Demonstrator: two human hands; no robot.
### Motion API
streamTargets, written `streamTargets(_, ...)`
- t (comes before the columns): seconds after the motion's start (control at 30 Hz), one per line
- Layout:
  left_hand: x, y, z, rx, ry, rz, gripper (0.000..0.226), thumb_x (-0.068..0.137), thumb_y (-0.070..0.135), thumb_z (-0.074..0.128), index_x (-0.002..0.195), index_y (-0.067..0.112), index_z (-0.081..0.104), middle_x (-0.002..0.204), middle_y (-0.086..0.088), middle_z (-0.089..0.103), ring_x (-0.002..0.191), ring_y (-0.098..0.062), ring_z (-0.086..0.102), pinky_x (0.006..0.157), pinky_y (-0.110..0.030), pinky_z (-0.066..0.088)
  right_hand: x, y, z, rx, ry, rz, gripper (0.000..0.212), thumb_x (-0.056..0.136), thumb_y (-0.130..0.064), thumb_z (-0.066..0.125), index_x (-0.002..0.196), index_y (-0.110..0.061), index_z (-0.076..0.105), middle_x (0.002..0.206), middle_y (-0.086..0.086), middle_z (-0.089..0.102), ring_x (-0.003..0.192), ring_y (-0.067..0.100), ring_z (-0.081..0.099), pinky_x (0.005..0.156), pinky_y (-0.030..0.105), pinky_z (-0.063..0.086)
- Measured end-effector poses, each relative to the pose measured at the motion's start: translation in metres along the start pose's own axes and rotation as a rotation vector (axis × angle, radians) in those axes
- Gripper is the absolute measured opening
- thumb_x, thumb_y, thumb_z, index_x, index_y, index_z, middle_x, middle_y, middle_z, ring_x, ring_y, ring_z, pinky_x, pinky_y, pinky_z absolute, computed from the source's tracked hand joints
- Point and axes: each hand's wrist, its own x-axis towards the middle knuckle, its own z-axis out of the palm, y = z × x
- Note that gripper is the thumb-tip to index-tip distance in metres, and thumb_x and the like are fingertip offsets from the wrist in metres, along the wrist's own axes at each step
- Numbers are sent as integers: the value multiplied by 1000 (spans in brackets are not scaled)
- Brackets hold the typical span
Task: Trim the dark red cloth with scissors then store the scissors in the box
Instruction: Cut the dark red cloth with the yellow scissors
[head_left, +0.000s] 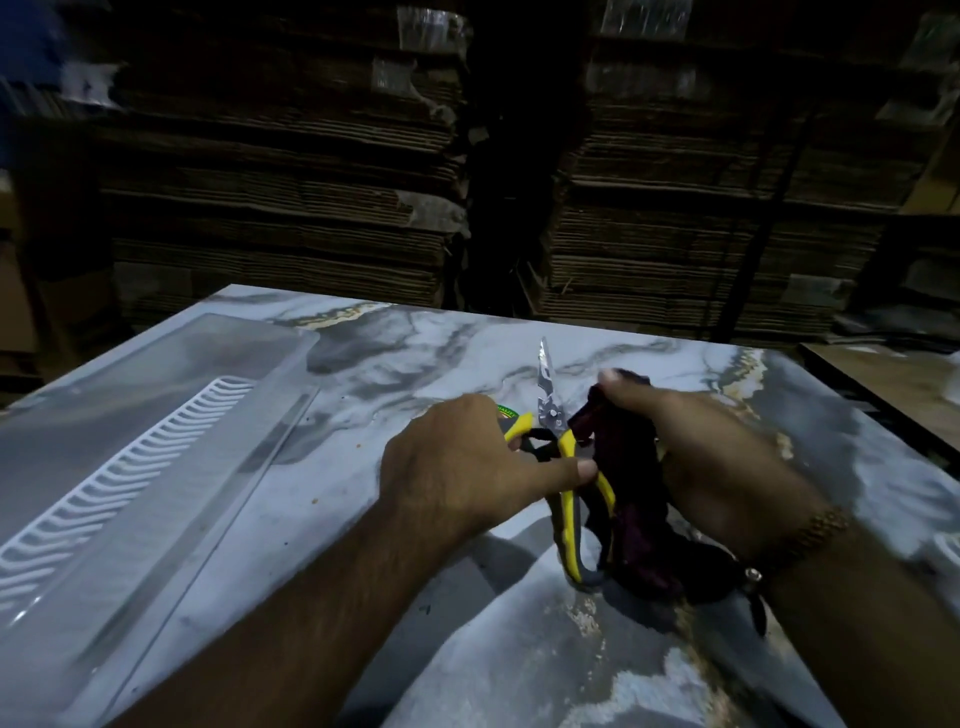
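My left hand (457, 462) grips the yellow-and-grey handles of the scissors (563, 470), thumb across one handle. The steel blades point away from me and look closed. Right beside the handles lies the dark red cloth (631, 488), bunched up on the marble-patterned table (395, 353). My right hand (711, 441) holds the cloth, fingers curled over its upper end. The clear plastic box (130, 447) stands at the left of the table, open on top, with a white ribbed insert inside.
Tall stacks of flattened cardboard (291, 171) rise behind the table's far edge. A brown board (893, 379) sits off the table's right side. A beaded bracelet is on my right wrist.
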Motion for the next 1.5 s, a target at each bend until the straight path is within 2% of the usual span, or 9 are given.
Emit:
streamTargets(0.1, -3, 1, 1, 71, 44, 1, 80, 61, 100, 66, 88, 25, 63, 83, 7, 67, 81, -15, 65, 75, -36, 58, 1, -2, -4, 175, -27, 32, 52, 101, -43, 54, 126, 0, 70, 111, 17, 73, 103, 35, 71, 82, 43, 59)
streamTargets(0.23, -5, 5, 5, 89, 66, 12, 81, 61, 101, 62, 88, 26, 60, 83, 8, 64, 83, -18, 64, 71, -34, 54, 1, 0, -3, 25, -15, -66, 27, 97, -14, 58, 112, 2, 75, 110, 26, 77, 98, 41, 75, 75, 44, 60)
streamTargets(0.4, -9, 9, 5, 76, 76, 39, 77, 63, 99, 64, 84, 25, 57, 80, 7, 62, 80, -19, 63, 66, -33, 50, -2, 5, 6, 80, -4, -41, 32, 91, -22, 77, 118, -8, 72, 100, 18, 81, 77, 28, 79, 55, 33, 62)
streamTargets(0.77, -14, 13, 8, 58, 117, 75, 77, 64, 98, 62, 71, 24, 44, 68, 7, 50, 66, -14, 50, 55, -31, 30, 13, 13, 5, 86, 62, 61, 20, 96, -12, 61, 102, -15, 80, 102, 9, 80, 86, 26, 73, 42, 25, 52)
streamTargets(0.93, -19, 17, 13, 52, 193, 134, 73, 67, 95, 64, 72, 24, 49, 67, 5, 54, 66, -14, 55, 55, -30, 32, 23, 13, 8, 144, 134, 51, 20, 97, -14, 61, 109, -9, 76, 87, 10, 71, 62, 21, 63, 33, 20, 43)
streamTargets(1.07, -21, 19, 11, 77, 217, 165, 73, 69, 95, 62, 68, 24, 43, 65, 5, 48, 61, -10, 45, 54, -31, 29, 30, 13, 9, 165, 168, 58, 25, 94, -17, 63, 113, -5, 73, 96, 17, 73, 70, 27, 63, 36, 23, 47)
streamTargets(1.2, -21, 20, 11, 101, 215, 164, 74, 69, 97, 60, 69, 25, 41, 66, 6, 48, 60, -9, 43, 53, -31, 28, 32, 11, 8, 182, 184, 71, 21, 98, -11, 55, 109, -1, 69, 79, 12, 62, 61, 23, 53, 32, 18, 41)
streamTargets(1.4, -21, 22, 9, 99, 190, 158, 72, 71, 94, 63, 69, 25, 42, 66, 6, 48, 60, -9, 43, 53, -31, 28, 37, 9, 9, 218, 195, 83, 22, 98, -12, 57, 113, -2, 70, 97, 16, 71, 75, 26, 63, 35, 21, 47)
streamTargets(1.5, -21, 23, 9, 82, 182, 177, 72, 72, 92, 64, 67, 25, 40, 65, 5, 46, 58, -8, 40, 53, -31, 27, 40, 10, 8, 214, 201, 84, 19, 97, -12, 57, 107, -2, 69, 103, 18, 74, 87, 31, 69, 50, 30, 55)
